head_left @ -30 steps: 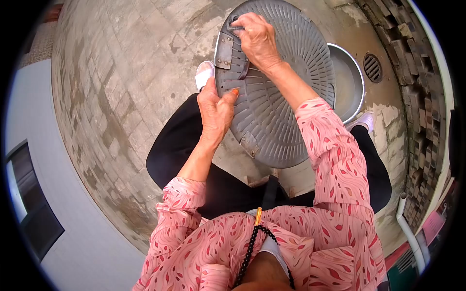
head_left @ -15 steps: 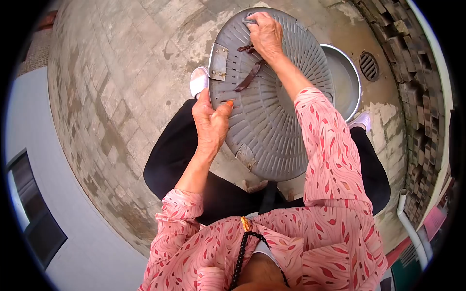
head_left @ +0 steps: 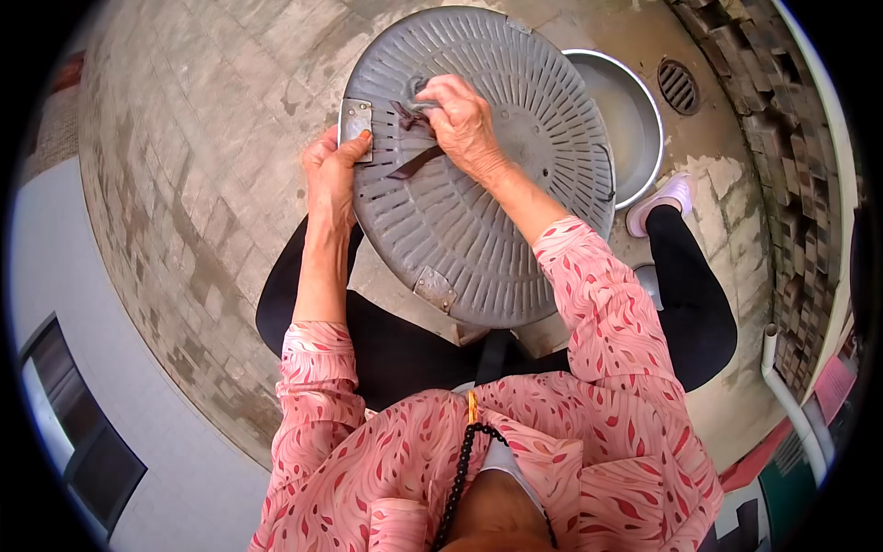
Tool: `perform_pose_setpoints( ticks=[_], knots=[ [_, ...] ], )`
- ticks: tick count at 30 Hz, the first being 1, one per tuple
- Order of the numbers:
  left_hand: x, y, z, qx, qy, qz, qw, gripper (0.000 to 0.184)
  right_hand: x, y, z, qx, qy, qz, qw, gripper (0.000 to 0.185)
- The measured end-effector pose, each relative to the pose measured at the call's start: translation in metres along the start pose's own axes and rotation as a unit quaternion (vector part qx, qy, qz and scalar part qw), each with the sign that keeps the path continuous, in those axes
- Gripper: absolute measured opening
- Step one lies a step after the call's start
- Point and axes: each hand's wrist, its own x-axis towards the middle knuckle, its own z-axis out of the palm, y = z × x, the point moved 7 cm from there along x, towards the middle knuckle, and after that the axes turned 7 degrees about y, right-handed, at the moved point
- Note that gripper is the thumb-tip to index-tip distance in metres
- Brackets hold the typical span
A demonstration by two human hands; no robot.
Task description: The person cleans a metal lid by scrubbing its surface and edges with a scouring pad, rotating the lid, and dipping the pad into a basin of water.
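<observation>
A crumpled grey pad (head_left: 418, 92) is pinched in the right hand's (head_left: 464, 124) closed grip, toward ten o'clock on a round, radially slotted metal disc (head_left: 497, 239). The disc's edge is clasped near nine o'clock by the left hand (head_left: 333, 170), its thumb on a riveted plate (head_left: 358, 115). A limp brown strip (head_left: 416, 164) is draped nearby; toward half past two, a smooth-rimmed metal basin (head_left: 659, 129) is set on rough paving (head_left: 230, 138).

- Before you is a round grey metal rack (head_left: 521, 120), its face toward you, with rings of narrow slots and riveted plates (head_left: 434, 288) along its rim.
- A brown strap (head_left: 416, 165) lies across its left part, partly hidden.
- You grip a bunched grey scrubber (head_left: 418, 95) just beside the strap.
</observation>
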Motion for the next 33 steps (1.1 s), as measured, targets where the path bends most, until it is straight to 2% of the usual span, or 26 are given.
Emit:
perform_pose_setpoints(
  ticks=[3,4,7,9,10,12,13,14,15,17,19,21,23,24,27,29,33],
  knots=[
    [-0.011,0.002,0.003,-0.001,-0.001,0.008,1.000,0.025,-0.027,0.085,-0.060,-0.146,0.103,0.098,0.979,0.017],
    [-0.012,0.002,0.005,-0.011,-0.011,-0.005,1.000,0.026,-0.040,0.112,-0.068,-0.193,0.087,0.145,0.966,0.018],
    [-0.009,0.002,0.012,-0.030,-0.034,-0.055,0.997,0.027,-0.021,0.040,-0.040,-0.137,0.110,0.120,0.977,0.013],
    [-0.003,0.001,0.013,-0.037,-0.032,-0.090,0.995,0.024,-0.001,-0.014,-0.006,-0.059,0.069,0.038,0.995,0.013],
    [-0.005,0.001,0.011,-0.035,-0.002,-0.096,0.995,0.021,-0.002,-0.021,-0.005,-0.044,0.046,0.029,0.998,0.014],
    [-0.009,0.000,0.007,-0.013,0.003,-0.067,0.998,0.020,-0.008,-0.027,-0.005,-0.017,0.004,0.007,1.000,0.015],
    [-0.011,-0.001,0.005,-0.004,0.004,-0.053,0.999,0.020,-0.019,-0.008,-0.019,-0.077,0.014,0.017,0.997,0.017],
    [-0.014,-0.001,0.005,-0.012,0.010,-0.047,0.999,0.020,-0.036,0.021,-0.039,-0.143,0.036,0.044,0.988,0.017],
    [-0.015,-0.001,0.006,-0.015,0.011,-0.031,0.999,0.020,-0.055,0.054,-0.061,-0.184,0.049,0.113,0.975,0.017],
    [-0.020,-0.001,0.008,-0.020,0.008,-0.002,1.000,0.020,-0.065,0.055,-0.070,-0.230,0.067,0.152,0.959,0.019],
    [-0.028,-0.005,0.010,-0.012,0.022,0.038,0.999,0.022,-0.042,-0.005,-0.044,-0.140,0.101,0.103,0.980,0.021],
    [-0.037,-0.005,0.010,-0.017,0.038,0.076,0.996,0.023,-0.023,-0.070,-0.013,-0.029,0.067,0.020,0.997,0.022],
    [-0.045,0.000,0.003,-0.034,0.051,0.109,0.992,0.023,-0.030,-0.071,-0.014,-0.008,0.045,0.017,0.999,0.023],
    [-0.042,-0.007,-0.003,-0.065,0.045,0.094,0.992,0.023,-0.036,-0.067,-0.018,0.003,0.033,0.014,0.999,0.023],
    [-0.033,-0.016,-0.011,-0.057,0.021,0.030,0.998,0.022,-0.069,0.023,-0.059,-0.143,0.074,0.105,0.981,0.023],
    [-0.030,-0.008,0.000,-0.064,-0.017,-0.001,0.998,0.022,-0.075,0.043,-0.073,-0.204,0.080,0.134,0.967,0.021],
    [-0.035,0.008,0.008,-0.002,0.019,-0.042,0.999,0.026,-0.064,-0.038,-0.040,-0.058,0.042,0.060,0.996,0.027]
  ],
)
